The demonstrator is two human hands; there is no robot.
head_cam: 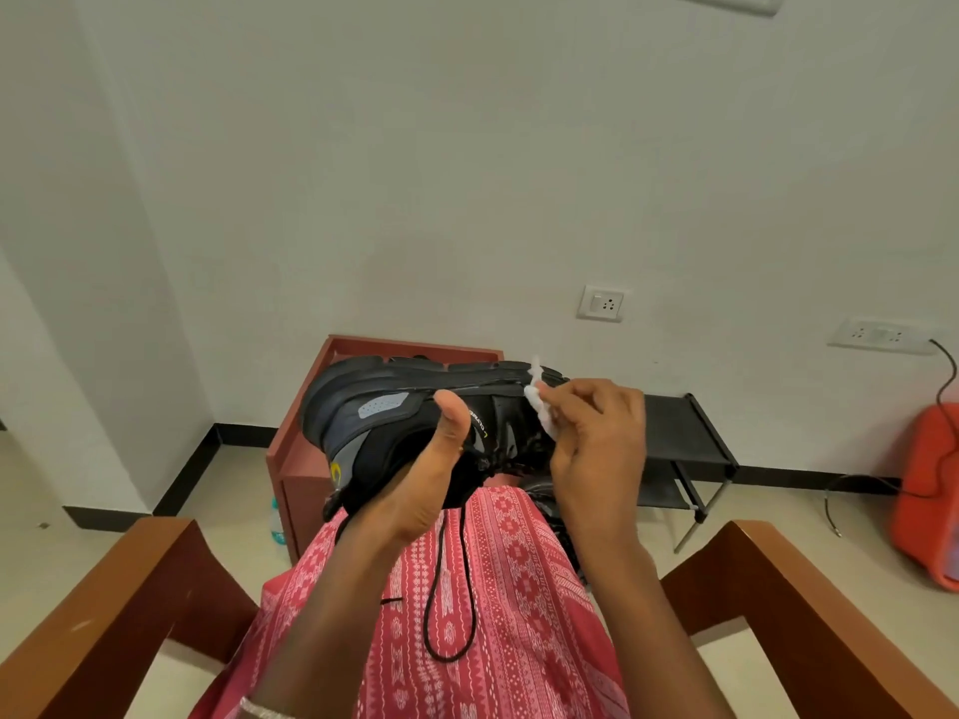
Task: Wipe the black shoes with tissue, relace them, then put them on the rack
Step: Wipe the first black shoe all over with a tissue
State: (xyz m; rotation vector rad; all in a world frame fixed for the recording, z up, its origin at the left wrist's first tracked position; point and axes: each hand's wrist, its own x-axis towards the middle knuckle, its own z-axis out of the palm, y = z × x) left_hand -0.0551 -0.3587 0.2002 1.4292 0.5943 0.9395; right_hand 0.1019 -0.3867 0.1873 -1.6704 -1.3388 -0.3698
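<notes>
The person wears a pink-red, white-patterned garment (493, 589) and a silver bangle (262, 710).

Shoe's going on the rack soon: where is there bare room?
The rack's top shelf is bare right of the right hand; the lower shelf too. Its left end is hidden behind the black shoe.

A home room: shoe rack (680, 433), wall socket (600, 303), wooden armchair (104, 614).

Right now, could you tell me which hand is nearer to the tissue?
Right: the right hand pinches the tissue; the left hand holds the shoe, apart from it.
</notes>
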